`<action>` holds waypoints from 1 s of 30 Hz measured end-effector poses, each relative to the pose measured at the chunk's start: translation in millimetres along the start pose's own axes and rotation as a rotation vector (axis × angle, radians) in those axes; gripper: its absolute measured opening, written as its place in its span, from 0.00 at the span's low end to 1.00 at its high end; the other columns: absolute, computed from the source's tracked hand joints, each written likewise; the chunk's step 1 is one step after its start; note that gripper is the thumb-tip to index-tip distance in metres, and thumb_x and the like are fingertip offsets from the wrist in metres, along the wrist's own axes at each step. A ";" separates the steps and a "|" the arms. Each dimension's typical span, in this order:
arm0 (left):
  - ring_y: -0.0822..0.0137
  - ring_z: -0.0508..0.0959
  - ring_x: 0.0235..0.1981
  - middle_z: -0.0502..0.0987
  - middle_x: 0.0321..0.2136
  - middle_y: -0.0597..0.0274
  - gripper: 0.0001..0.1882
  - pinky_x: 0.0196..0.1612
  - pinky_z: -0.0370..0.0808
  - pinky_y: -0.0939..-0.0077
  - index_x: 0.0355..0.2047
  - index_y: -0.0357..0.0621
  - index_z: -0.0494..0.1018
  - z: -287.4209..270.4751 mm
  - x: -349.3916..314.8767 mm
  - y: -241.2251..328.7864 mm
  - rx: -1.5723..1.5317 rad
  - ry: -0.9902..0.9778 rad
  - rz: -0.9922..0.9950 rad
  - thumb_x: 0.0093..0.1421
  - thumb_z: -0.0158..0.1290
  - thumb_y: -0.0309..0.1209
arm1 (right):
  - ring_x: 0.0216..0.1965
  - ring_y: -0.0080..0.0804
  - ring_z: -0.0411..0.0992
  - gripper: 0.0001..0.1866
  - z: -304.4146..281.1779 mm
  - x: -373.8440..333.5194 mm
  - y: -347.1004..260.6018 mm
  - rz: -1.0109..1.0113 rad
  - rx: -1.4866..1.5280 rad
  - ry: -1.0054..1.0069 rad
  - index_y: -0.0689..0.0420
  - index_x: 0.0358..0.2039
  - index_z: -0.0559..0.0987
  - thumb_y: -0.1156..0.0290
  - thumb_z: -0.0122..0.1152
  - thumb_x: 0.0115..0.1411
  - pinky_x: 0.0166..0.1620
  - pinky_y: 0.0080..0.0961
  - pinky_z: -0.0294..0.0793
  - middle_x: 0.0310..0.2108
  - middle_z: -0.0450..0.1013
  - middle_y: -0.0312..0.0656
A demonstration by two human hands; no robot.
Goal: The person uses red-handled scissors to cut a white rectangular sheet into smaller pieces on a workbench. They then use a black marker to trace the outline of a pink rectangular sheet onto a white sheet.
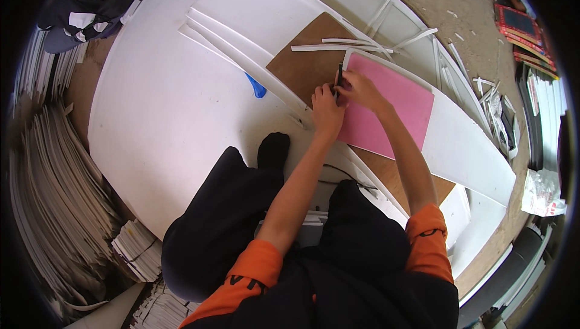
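Note:
Both of my hands meet at the left edge of a pink rectangular board (393, 108) with a pale border. My right hand (360, 92) is closed around a slim black pen-like tool (340, 70), which stands nearly upright; whether it is a pen or a cutter I cannot tell. Beside it, my left hand (328, 110) has its fingers curled in close to the tool's lower end; what they grip is hidden. Under the pink board lies a brown board (308, 57), which shows at its far left and near right.
Thin white strips (326, 47) lie across the brown board. A blue object (256, 86) rests on the white surface (163, 105) to the left. Stacked sheets (60, 196) line the left side. Offcuts (498, 111) and a clear plastic bag (542, 193) are at the right.

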State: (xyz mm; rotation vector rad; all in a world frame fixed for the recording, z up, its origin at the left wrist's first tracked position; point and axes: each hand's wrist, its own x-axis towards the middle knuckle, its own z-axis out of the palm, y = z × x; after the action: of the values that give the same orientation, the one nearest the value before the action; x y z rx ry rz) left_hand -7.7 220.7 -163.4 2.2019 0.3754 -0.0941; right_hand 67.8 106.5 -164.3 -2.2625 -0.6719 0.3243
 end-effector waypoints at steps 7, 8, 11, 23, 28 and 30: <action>0.49 0.65 0.44 0.64 0.42 0.52 0.31 0.43 0.66 0.60 0.44 0.39 0.61 1.9 6.5 -2.8 0.061 -0.056 -0.058 0.39 0.62 0.30 | 0.29 0.45 0.70 0.10 -10.4 3.9 -10.6 0.055 0.069 -0.132 0.59 0.28 0.71 0.67 0.58 0.47 0.31 0.35 0.67 0.25 0.71 0.48; 0.48 0.65 0.44 0.64 0.42 0.51 0.32 0.44 0.66 0.59 0.45 0.39 0.60 2.6 7.9 -4.2 0.070 -0.064 -0.055 0.39 0.62 0.30 | 0.28 0.45 0.70 0.11 -10.6 6.4 -8.1 0.028 0.051 -0.092 0.59 0.28 0.71 0.67 0.58 0.48 0.30 0.35 0.67 0.25 0.71 0.48; 0.47 0.65 0.44 0.63 0.43 0.51 0.32 0.45 0.65 0.59 0.45 0.39 0.60 2.4 5.8 -3.1 0.037 -0.079 -0.037 0.40 0.61 0.29 | 0.27 0.44 0.69 0.11 -16.7 15.4 8.2 0.007 0.015 -0.001 0.61 0.28 0.70 0.68 0.59 0.49 0.30 0.34 0.66 0.24 0.70 0.48; 0.45 0.64 0.45 0.62 0.42 0.46 0.33 0.45 0.65 0.57 0.46 0.41 0.56 11.2 18.9 8.2 -0.010 -0.020 -0.045 0.40 0.60 0.31 | 0.23 0.40 0.66 0.11 -21.9 28.4 27.5 0.055 0.130 0.051 0.63 0.28 0.69 0.71 0.59 0.49 0.28 0.31 0.65 0.21 0.67 0.48; 0.47 0.64 0.46 0.64 0.41 0.46 0.30 0.45 0.65 0.57 0.43 0.38 0.60 19.1 51.9 11.6 -0.018 0.013 0.023 0.41 0.59 0.35 | 0.23 0.41 0.66 0.10 -23.0 29.2 21.9 0.135 0.229 0.019 0.62 0.28 0.70 0.71 0.59 0.49 0.28 0.31 0.65 0.21 0.68 0.48; 0.49 0.64 0.46 0.64 0.42 0.48 0.29 0.43 0.66 0.56 0.42 0.37 0.61 17.4 60.2 12.9 -0.061 -0.064 -0.011 0.42 0.59 0.35 | 0.23 0.41 0.66 0.10 -20.2 28.9 24.9 0.081 0.196 0.042 0.62 0.28 0.70 0.71 0.58 0.48 0.28 0.32 0.65 0.21 0.68 0.48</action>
State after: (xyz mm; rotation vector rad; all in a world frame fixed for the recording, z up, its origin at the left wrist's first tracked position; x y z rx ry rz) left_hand 54.5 213.7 -176.3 2.1313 0.3503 -0.1562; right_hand 109.4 96.0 -169.0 -2.1069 -0.5044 0.3644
